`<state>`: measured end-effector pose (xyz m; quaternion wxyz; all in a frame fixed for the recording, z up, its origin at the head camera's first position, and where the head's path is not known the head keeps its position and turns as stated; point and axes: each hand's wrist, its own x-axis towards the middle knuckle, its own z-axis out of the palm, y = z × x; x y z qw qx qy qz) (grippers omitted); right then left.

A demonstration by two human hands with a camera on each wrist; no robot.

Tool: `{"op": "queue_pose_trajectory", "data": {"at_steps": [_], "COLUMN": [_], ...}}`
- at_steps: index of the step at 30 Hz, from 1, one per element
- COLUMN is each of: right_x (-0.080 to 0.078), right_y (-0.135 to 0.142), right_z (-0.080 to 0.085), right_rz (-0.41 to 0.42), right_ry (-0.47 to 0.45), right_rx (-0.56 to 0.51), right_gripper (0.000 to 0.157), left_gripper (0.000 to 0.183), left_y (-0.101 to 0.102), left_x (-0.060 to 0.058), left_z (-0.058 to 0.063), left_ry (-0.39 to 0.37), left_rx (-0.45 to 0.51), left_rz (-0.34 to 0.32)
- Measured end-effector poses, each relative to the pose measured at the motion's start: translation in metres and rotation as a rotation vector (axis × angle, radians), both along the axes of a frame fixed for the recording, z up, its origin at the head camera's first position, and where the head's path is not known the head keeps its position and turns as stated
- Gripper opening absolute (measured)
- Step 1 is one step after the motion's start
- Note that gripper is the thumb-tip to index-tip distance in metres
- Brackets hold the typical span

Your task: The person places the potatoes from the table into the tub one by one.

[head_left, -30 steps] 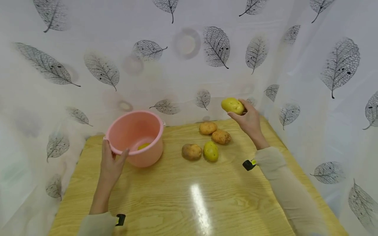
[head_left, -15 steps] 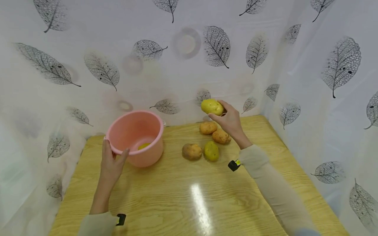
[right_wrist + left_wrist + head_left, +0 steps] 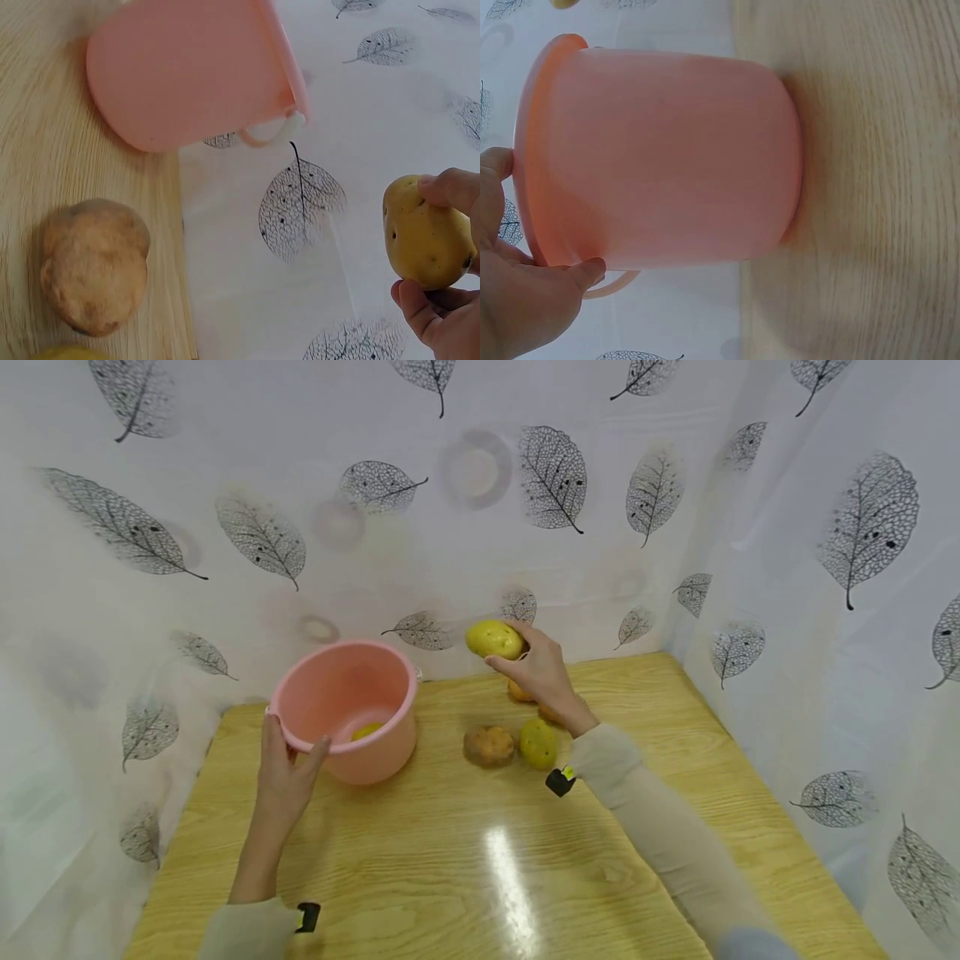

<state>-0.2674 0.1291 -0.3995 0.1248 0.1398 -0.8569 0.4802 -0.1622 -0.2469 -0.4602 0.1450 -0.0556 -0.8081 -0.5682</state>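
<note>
My left hand (image 3: 283,789) grips the rim of a pink plastic bucket (image 3: 378,758) at the table's left back; the left wrist view shows the thumb against its outer wall (image 3: 675,157). Inside the bucket a yellow piece, probably a potato (image 3: 366,731), is partly visible. My right hand (image 3: 543,672) holds a yellow potato (image 3: 491,639) above the table, right of the bucket and apart from it. Below lie a brown potato (image 3: 488,746) and another yellow potato (image 3: 538,744). Two more brownish potatoes (image 3: 519,692) behind them are mostly hidden by my right hand and wrist.
A wooden table (image 3: 420,860) carries everything. Behind it and along both sides hangs a whitish curtain (image 3: 465,552) with dark leaf prints. The bucket's handle (image 3: 274,135) hangs beside its wall in the right wrist view.
My right hand has carried the yellow potato leftward toward the bucket, now passing in front of the two back potatoes. My left hand and the bucket have stayed in place.
</note>
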Motion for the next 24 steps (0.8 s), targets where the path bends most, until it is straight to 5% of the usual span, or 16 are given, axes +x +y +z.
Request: {"op": "queue_pose_trajectory", "data": {"at_steps": [24], "right_x": [-0.008], "right_y": [-0.074], "right_z": [0.007], "right_rz": [0.123], "right_ry": [-0.046], "right_rx": [0.057], "right_gripper": [0.063], "left_gripper": [0.098], "left_y": [-0.002], "left_x": [-0.002], "left_z": [-0.003], "left_ry": [-0.053], "left_rx": [-0.019], "left_rz": [0.021]}}
